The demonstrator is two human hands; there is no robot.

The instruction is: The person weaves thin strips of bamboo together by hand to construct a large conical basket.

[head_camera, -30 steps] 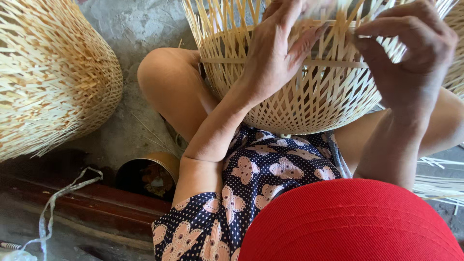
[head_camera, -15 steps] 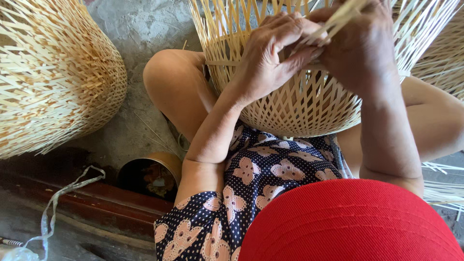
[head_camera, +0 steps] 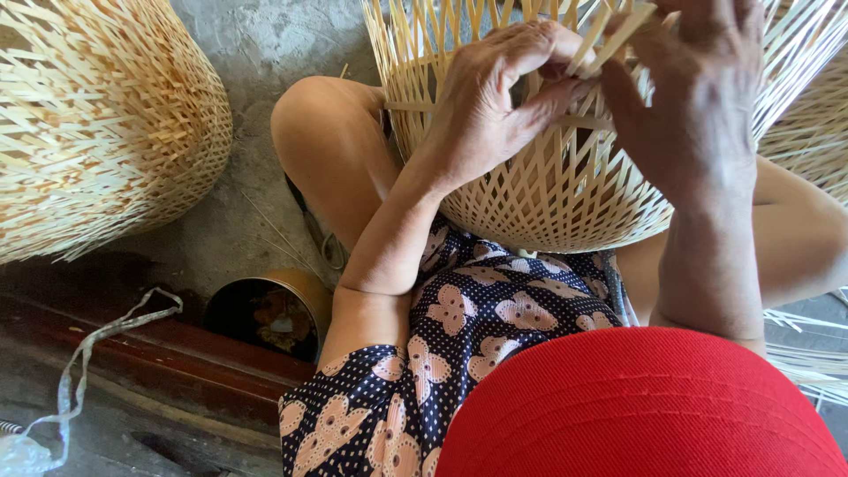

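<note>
**Two hands working strips on an unfinished woven basket**

The landmark was the pale, open-weave bamboo basket (head_camera: pixel 565 190), rounded at its base and resting on the seated person's lap between the bare knees, with loose upright strips rising from its rim. Far to the left of it stood a larger, denser woven bamboo basket (head_camera: pixel 97 124) on the grey concrete floor (head_camera: pixel 256 53). Below and to the left of the lap basket, a round brown tin (head_camera: pixel 269 311) with dark contents sat on the floor beside a dark red wooden beam (head_camera: pixel 150 353); a whitish plastic strap (head_camera: pixel 84 362) trailed across that beam.

The left hand (head_camera: pixel 495 106) lay against the front wall of the lap basket, its fingers curled and its fingertips pinching thin flat bamboo strips (head_camera: pixel 609 40) near the rim. Just to the right, the right hand (head_camera: pixel 693 97) met the same strips from above, its fingers bent down over them and touching the left fingertips. Beneath the basket spread a dark, dotted dress with pale flower shapes (head_camera: pixel 459 336). Nearest the camera, below the right forearm, sat a red cloth cap brim (head_camera: pixel 645 415). At the right edge, loose bamboo strips (head_camera: pixel 808 358) lay on the floor.
</note>
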